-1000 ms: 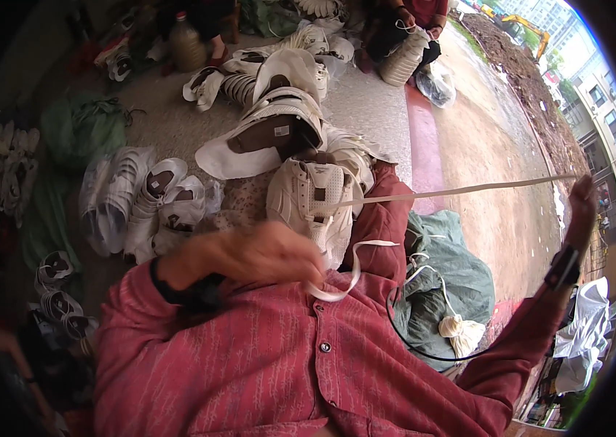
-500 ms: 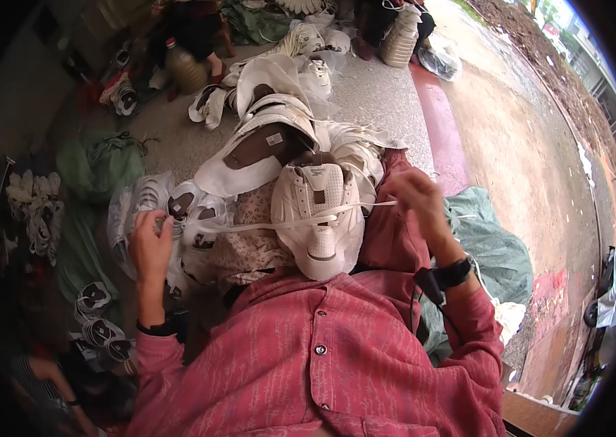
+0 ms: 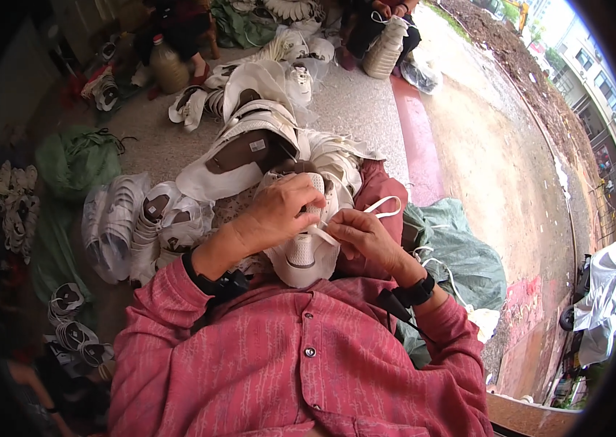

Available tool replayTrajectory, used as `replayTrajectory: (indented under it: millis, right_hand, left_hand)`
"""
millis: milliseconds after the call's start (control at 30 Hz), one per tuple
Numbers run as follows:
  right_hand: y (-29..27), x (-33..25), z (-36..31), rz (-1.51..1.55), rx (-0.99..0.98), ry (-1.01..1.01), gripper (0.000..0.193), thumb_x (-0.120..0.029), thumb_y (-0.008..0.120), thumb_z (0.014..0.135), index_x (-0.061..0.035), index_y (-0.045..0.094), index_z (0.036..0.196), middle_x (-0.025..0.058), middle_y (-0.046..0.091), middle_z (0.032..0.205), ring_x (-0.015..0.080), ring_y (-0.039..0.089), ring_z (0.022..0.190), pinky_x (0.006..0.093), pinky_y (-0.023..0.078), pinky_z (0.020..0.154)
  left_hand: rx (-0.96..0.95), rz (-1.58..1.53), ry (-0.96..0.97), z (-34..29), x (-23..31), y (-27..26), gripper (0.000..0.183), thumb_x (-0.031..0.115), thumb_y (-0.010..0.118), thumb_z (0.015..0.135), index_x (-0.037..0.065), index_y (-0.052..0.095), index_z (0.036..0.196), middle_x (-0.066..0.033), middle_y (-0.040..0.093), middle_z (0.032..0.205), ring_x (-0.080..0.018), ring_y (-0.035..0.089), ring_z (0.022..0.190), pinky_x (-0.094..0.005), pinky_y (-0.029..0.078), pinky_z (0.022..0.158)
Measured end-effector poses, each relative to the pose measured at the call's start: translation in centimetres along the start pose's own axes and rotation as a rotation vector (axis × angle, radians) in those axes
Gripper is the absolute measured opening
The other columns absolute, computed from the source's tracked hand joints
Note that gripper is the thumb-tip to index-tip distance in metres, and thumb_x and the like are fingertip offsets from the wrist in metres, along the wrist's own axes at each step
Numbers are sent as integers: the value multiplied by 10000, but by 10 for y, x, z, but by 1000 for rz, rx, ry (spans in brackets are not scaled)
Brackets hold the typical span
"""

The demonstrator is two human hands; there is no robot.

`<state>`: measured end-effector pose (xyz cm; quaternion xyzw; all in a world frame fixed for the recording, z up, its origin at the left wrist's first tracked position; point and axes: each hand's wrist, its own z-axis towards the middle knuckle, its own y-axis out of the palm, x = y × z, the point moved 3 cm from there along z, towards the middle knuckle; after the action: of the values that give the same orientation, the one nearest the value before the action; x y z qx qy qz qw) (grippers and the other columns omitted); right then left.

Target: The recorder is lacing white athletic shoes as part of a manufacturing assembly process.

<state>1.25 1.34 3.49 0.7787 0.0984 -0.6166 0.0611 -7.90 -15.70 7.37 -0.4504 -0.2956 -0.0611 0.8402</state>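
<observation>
A white shoe upper (image 3: 303, 264) with perforated panels lies in my lap, its toe toward me. Bent over its upper part is my left hand (image 3: 279, 213), fingers closed in a pinch; what sits between the fingertips is hidden. Close beside it on the right, my right hand (image 3: 366, 234) pinches a flat white shoelace (image 3: 389, 207), which loops up past the fingers. Part of the lace crosses the upper just below both hands. The hands cover most of the eyelet rows.
Stacked white uppers with brown linings (image 3: 253, 154) rise beyond my lap. Bagged uppers (image 3: 115, 222) stand on the left. A green sack (image 3: 461, 247) lies to my right. Another person's hands (image 3: 389, 10) are at the far end, near a large plastic bottle (image 3: 387, 51).
My left hand has come from the far left in over the shoe upper. My right hand has moved inward and down to it. The lace, stretched across before, now loops by my right hand.
</observation>
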Motion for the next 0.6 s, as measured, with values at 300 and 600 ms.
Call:
replayTrajectory:
  millis: [300,600]
  right_hand:
    - [-2,3,3,84,16,60,200,-217,548,979,-30,611,943,-31,575,781,34,452,562,192,361,501]
    - [-17,4,18,2,-68,174,212,-188,562,932,7,647,933,3,564,718,82,520,527,239,392,470]
  left_hand:
    - [-88,254,-53,-1,15,12,248,71,670,790,30,538,997,-145,485,1021,-337,550,983,-422,456,836]
    - [-47,255,13,-1,15,15,275,81,682,794,42,523,1014,-137,497,1005,-342,554,969,-428,458,823]
